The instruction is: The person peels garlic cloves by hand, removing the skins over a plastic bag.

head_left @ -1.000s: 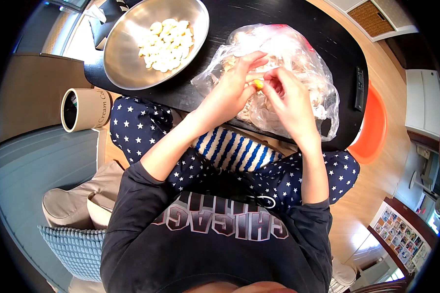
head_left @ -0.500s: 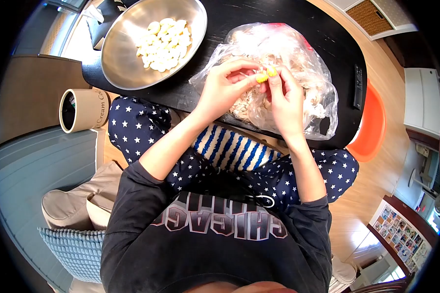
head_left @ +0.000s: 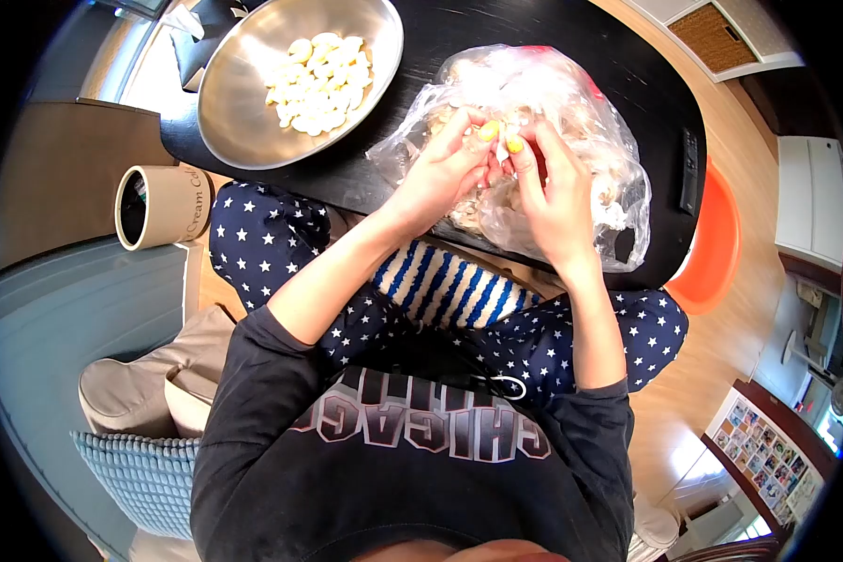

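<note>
Above a clear plastic bag (head_left: 628, 164), both my hands are brought close together. A small whitish garlic clove (head_left: 503, 150) sits between their fingertips, its outline partly covered by the fingers. My left hand (head_left: 433, 183) pinches it from the left, and my right hand (head_left: 557, 197) pinches from the right; both thumbs have yellow nails. Pale, papery garlic skins (head_left: 459, 214) fill the bag under and around my hands. Up and to the left stands a wide steel bowl (head_left: 234, 103) with many peeled garlic cloves (head_left: 318, 84) in it.
Bowl and bag rest on a black table (head_left: 365, 178). A remote control (head_left: 689, 169) lies at its right edge. An orange tub (head_left: 717, 244) stands on the floor to the right, a cream bin (head_left: 173, 206) to the left. A striped blue-and-white cloth (head_left: 450, 286) is below the table's near edge.
My thumbs have drawn slightly apart, and the whitish clove now shows between them. My left hand has turned a little. The view has shifted slightly; bowl and bag stay in place.
</note>
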### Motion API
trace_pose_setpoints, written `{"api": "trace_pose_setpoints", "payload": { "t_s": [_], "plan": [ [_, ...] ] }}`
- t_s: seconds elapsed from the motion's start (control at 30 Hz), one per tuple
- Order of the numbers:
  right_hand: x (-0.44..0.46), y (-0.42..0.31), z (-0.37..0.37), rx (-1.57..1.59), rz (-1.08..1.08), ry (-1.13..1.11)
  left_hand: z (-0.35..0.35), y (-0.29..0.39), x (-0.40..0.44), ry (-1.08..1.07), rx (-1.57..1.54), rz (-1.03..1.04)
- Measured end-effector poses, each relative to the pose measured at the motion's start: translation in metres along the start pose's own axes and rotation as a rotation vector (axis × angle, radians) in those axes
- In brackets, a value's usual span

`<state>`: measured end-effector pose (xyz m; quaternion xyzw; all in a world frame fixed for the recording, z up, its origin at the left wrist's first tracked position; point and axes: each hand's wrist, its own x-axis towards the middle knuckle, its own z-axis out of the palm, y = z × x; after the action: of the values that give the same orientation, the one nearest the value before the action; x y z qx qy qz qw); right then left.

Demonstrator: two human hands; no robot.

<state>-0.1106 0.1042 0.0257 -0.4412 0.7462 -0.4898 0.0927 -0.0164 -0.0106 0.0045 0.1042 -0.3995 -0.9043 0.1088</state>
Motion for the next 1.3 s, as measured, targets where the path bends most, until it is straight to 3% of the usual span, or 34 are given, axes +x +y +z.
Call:
{"api": "trace_pose_setpoints", "payload": {
  "t_s": [0.03, 0.1, 0.2, 0.3, 0.47, 0.63, 0.7, 0.73, 0.77, 0.8, 0.83, 0.9, 0.97, 1.0, 1.1, 1.13, 1.3],
  "plan": [
    [0.000, 0.002, 0.003, 0.003, -0.002, -0.001, 0.000, -0.001, -0.001, 0.002, 0.003, 0.002],
    [-0.002, 0.006, 0.009, -0.368, -0.232, 0.199, 0.005, -0.001, -0.006, 0.075, 0.187, -0.068],
    [-0.007, 0.000, 0.017, -0.522, -0.327, 0.249, 0.002, -0.006, -0.008, 0.103, 0.270, -0.129],
    [-0.006, 0.001, 0.018, -0.443, -0.283, 0.208, 0.012, -0.008, -0.012, 0.222, 0.349, -0.163],
    [-0.003, 0.008, 0.009, -0.376, -0.325, 0.106, 0.010, -0.002, -0.011, 0.050, 0.579, 0.045],
    [-0.009, 0.003, 0.011, -0.081, -0.239, 0.125, 0.006, 0.010, -0.013, -0.030, 0.335, -0.173],
    [-0.011, 0.005, 0.011, -0.030, -0.231, 0.109, -0.007, 0.006, -0.011, -0.181, 0.201, -0.216],
    [-0.012, 0.006, 0.010, 0.021, -0.224, 0.093, -0.007, 0.005, -0.011, -0.182, 0.199, -0.218],
    [-0.011, 0.010, 0.007, 0.020, -0.222, 0.094, -0.004, 0.004, -0.013, -0.235, 0.391, -0.151],
    [-0.009, 0.016, 0.000, 0.258, -0.005, 0.067, 0.001, 0.005, -0.015, -0.289, 0.582, -0.081],
    [-0.006, 0.019, -0.004, 0.495, 0.215, 0.042, 0.026, 0.005, -0.034, -0.255, 0.502, -0.266],
    [0.002, 0.013, -0.010, 0.595, 0.274, 0.032, 0.034, -0.014, -0.033, -0.256, 0.408, -0.288],
    [0.003, 0.008, -0.010, 0.522, 0.281, -0.048, 0.020, -0.005, -0.015, -0.262, 0.371, -0.252],
    [0.007, 0.017, -0.010, 0.339, 0.202, -0.009, 0.014, -0.003, -0.013, -0.327, 0.179, -0.177],
    [0.009, 0.024, -0.020, 0.064, 0.221, -0.041, 0.006, 0.001, -0.009, -0.297, -0.060, -0.202],
    [0.010, 0.030, -0.025, -0.006, 0.260, -0.142, 0.006, 0.002, -0.009, -0.297, -0.107, -0.208],
    [0.009, 0.023, -0.027, -0.178, 0.256, -0.182, 0.001, 0.005, -0.007, -0.322, -0.144, -0.196]
  ]
}}
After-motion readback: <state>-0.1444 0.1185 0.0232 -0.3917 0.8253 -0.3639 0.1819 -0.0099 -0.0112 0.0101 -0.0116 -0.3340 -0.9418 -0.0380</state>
